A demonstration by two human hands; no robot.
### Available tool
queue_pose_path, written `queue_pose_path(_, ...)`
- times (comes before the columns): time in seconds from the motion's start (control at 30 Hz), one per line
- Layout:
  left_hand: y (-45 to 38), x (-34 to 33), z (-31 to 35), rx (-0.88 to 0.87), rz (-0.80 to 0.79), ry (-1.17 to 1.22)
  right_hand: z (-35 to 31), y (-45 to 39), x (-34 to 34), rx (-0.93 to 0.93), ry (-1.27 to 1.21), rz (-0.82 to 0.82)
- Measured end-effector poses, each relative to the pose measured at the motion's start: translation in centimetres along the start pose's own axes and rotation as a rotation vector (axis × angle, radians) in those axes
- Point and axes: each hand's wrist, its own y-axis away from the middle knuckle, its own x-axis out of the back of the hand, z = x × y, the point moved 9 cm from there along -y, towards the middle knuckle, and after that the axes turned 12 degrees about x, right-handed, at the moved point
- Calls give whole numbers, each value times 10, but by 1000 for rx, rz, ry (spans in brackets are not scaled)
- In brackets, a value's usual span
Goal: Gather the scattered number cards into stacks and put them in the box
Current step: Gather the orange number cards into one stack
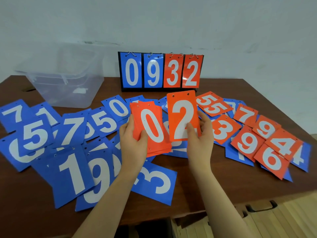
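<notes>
My left hand (pixel 133 140) grips a stack of red cards (pixel 151 129) with a 0 on top, held above the table's middle. Just right of the stack, my right hand (pixel 199 136) pinches a single red 2 card (pixel 182 115), held upright. Blue number cards (pixel 68 152) lie scattered and overlapping across the left and centre of the brown table (pixel 197 186). Loose red cards (pixel 253 134) showing 5, 3, 7, 9, 4 and 6 lie over a few blue ones at the right. A clear plastic box (pixel 68 83) stands at the back left.
A flip scoreboard (pixel 160 72) reading 0 9 3 2 stands upright at the back centre against the wall. The table's front right corner and edge (pixel 257 201) are near, with a black handle (pixel 260 206) below it.
</notes>
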Motion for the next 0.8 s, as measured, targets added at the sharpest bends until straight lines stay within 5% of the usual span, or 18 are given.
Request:
queue_pose_path(0.47, 31, -56, 10, 24, -150, 14, 18, 13, 15, -36, 222, -131)
queue_pose_path(0.6, 23, -64, 11, 13, -146, 14, 38, -18, 45, -27, 596, -193)
queue_pose_path(0.8, 12, -69, 3, 50, -132, -8, 88, -46, 69, -199, 1017, -540)
